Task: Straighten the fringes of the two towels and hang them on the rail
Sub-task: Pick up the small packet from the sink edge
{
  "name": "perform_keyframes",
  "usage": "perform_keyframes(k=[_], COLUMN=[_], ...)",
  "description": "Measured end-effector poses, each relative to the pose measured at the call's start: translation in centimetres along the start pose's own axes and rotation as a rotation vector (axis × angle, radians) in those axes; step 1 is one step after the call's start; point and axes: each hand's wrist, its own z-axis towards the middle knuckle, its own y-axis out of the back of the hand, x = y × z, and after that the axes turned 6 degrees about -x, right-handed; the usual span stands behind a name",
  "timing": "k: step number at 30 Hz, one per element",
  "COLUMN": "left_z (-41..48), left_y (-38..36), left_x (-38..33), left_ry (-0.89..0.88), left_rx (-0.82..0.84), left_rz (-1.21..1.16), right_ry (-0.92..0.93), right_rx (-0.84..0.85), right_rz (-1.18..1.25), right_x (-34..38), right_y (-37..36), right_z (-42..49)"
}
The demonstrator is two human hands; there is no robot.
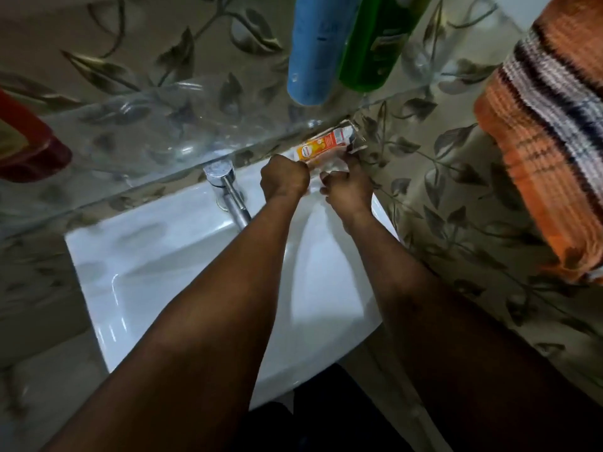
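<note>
One orange towel [548, 138] with white and dark stripes hangs at the right edge, against the leaf-patterned wall. No second towel and no rail are in view. Both my hands are away from the towel, at the back right corner of the white sink [137, 256]. My left hand [284, 182] is curled into a fist at the near end of an orange toothpaste tube [321, 145]. Just right of it, my right hand [347, 187] has its fingers curled on a clear holder [331, 168] under the tube. The picture is blurred, so the exact grip is unclear.
A chrome tap [228, 190] stands at the sink's back, left of my hands. Above it a glass shelf [146, 132] carries a blue bottle [319, 47], a green bottle [378, 40] and a red container [26, 145]. Leaf-patterned tiles cover the walls.
</note>
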Motion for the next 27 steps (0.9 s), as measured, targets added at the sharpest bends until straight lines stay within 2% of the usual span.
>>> perform_keyframes(k=[4, 7, 12, 16, 21, 27], left_z=[-1.1, -3.9, -10.3, -16.2, -22.1, -26.8], left_y=[0.4, 1.0, 3.1, 6.3, 13.1, 21.3], left_x=[0.7, 1.8, 5.2, 9.7, 16.8, 27.1], left_ry=[0.023, 0.065, 0.088, 0.109, 0.071, 0.128], left_rx=[0.021, 0.053, 0.131, 0.137, 0.068, -0.065], left_rz=[-0.047, -0.196, -0.417, -0.485, -0.507, -0.504], right_ry=[0.026, -0.010, 0.041, 0.126, 0.112, 0.066], right_rx=[-0.013, -0.074, -0.217, -0.248, -0.162, 0.095], right_rz=[0.020, 0.099, 0.121, 0.050, 0.128, 0.178], right_x=[-1.1, -0.2, 0.0, -1.1, -2.8, -5.0], right_y=[0.1, 1.1, 2.4, 3.0, 2.2, -0.7], right_z=[0.0, -2.6, -9.1, -16.4, -26.3, -36.8])
